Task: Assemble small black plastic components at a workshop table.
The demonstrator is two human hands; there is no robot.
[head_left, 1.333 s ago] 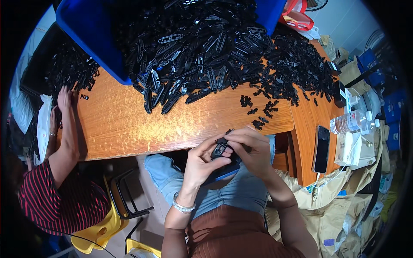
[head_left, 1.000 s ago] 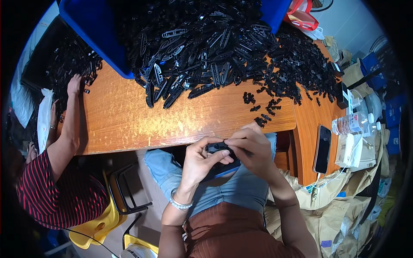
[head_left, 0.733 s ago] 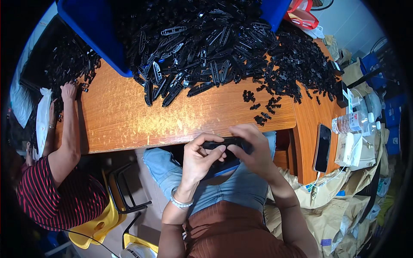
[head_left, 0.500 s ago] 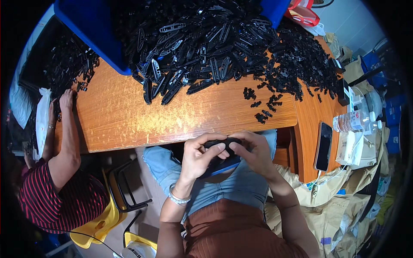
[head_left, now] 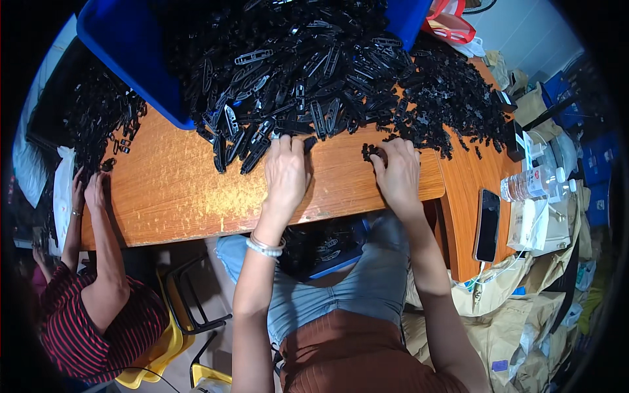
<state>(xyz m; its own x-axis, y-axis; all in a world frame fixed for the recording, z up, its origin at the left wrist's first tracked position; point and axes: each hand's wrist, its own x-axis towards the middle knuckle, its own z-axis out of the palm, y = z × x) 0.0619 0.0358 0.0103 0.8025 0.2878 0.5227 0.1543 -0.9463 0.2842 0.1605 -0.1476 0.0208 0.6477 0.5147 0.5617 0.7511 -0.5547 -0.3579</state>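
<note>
At the near edge of a big heap of long black plastic parts (head_left: pixel 327 85), my left hand (head_left: pixel 286 169) reaches down with fingers closed on a long black plastic part (head_left: pixel 310 143). One end of that part pokes out beside the fingers. My right hand (head_left: pixel 400 175) curls over the loose small black clips (head_left: pixel 369 152) farther right. Its thumb and fingers are bent down to the tabletop, and whatever lies under them is hidden. Across my lap sits a blue tray (head_left: pixel 339 265) with more black parts, below the table edge.
A blue bin (head_left: pixel 131 69) lies tipped behind the heap on the wooden table (head_left: pixel 177 177). Small black pieces (head_left: pixel 458 98) spread at the right, near a phone (head_left: pixel 487 226) and plastic bottle (head_left: pixel 532 183). At left a co-worker in a striped shirt (head_left: pixel 105 321) handles black parts.
Both my hands have gone from above my lap forward to the table and spread apart. The black part they held together is no longer in view between them. The lap tray shows more.
</note>
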